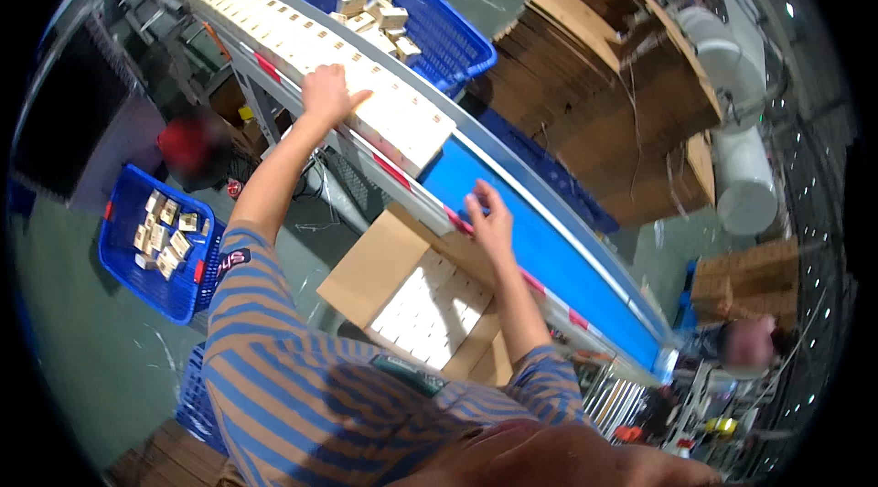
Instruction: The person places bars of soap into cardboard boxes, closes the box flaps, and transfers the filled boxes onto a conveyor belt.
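A long row of small white boxes (302, 43) stands packed side by side on a conveyor with a blue belt (558, 245). On the near edge of this row rests my left hand (329, 96), thumb stretched out along the boxes and the other fingers partly hidden. My right hand (489, 220) is over the near side of the belt, past the row's front end, fingers apart and slightly bent, with nothing in it. Below the conveyor, close to my body, an open cardboard carton (357, 272) holds a layer of similar white boxes (430, 309).
Beyond the conveyor sits a blue plastic basket (466, 57) of loose boxes, beside stacked flattened cardboard (585, 103). Another blue basket (137, 263) with boxes stands on the floor at left. A blurred person (745, 345) is near the conveyor's right end.
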`<action>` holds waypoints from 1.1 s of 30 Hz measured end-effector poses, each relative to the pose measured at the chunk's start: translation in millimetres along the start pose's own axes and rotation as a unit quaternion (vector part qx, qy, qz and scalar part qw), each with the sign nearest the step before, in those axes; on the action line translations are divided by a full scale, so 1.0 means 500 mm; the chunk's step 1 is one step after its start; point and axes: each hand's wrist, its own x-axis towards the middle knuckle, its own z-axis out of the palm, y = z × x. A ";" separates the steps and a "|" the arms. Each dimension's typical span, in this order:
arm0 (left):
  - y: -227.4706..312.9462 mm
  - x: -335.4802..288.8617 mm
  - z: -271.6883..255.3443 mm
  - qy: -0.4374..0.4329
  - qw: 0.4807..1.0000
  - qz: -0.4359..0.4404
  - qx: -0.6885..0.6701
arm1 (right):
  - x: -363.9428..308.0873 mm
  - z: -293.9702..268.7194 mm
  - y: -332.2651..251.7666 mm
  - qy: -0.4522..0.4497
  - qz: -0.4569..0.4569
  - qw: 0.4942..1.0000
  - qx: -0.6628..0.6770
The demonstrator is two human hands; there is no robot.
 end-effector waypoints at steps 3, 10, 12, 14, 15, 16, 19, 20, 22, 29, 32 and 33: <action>0.020 0.005 0.007 -0.052 0.996 0.047 -0.050 | -0.007 0.060 0.003 -0.030 0.003 1.000 0.002; 0.055 0.080 0.006 -0.161 0.980 0.003 -0.114 | 0.069 0.061 -0.004 -0.049 0.118 0.987 0.093; 0.103 0.055 0.030 -0.178 0.971 0.005 -0.158 | 0.069 0.047 0.028 -0.060 0.136 0.988 0.048; 0.058 0.039 0.070 -0.207 0.953 0.036 -0.220 | 0.075 0.064 -0.005 -0.032 0.128 0.991 0.033; 0.038 0.035 0.093 -0.214 0.937 0.058 -0.270 | 0.073 0.071 -0.004 -0.010 0.107 0.993 0.041; 0.034 0.023 0.098 -0.216 0.909 0.052 -0.353 | 0.080 0.073 0.020 -0.010 0.131 0.988 0.076; 0.062 0.015 0.083 -0.274 0.761 0.062 -0.585 | 0.115 0.066 0.033 0.027 0.198 0.953 0.229; 0.071 0.015 0.067 -0.274 0.757 0.045 -0.592 | 0.127 0.064 0.025 0.028 0.201 0.950 0.239; 0.068 0.014 0.039 -0.192 0.841 0.053 -0.503 | 0.138 0.065 0.004 0.018 0.191 0.956 0.224; -0.155 0.222 -0.190 -0.178 0.915 0.032 -0.360 | 0.221 0.191 -0.209 -0.155 0.135 0.917 0.341; -0.347 0.251 -0.051 -0.255 0.933 -0.089 -0.237 | 0.269 0.306 -0.224 -0.231 0.103 0.922 0.294; -0.332 0.242 -0.048 -0.266 0.918 -0.092 -0.278 | 0.279 0.322 -0.196 -0.181 0.099 0.942 0.266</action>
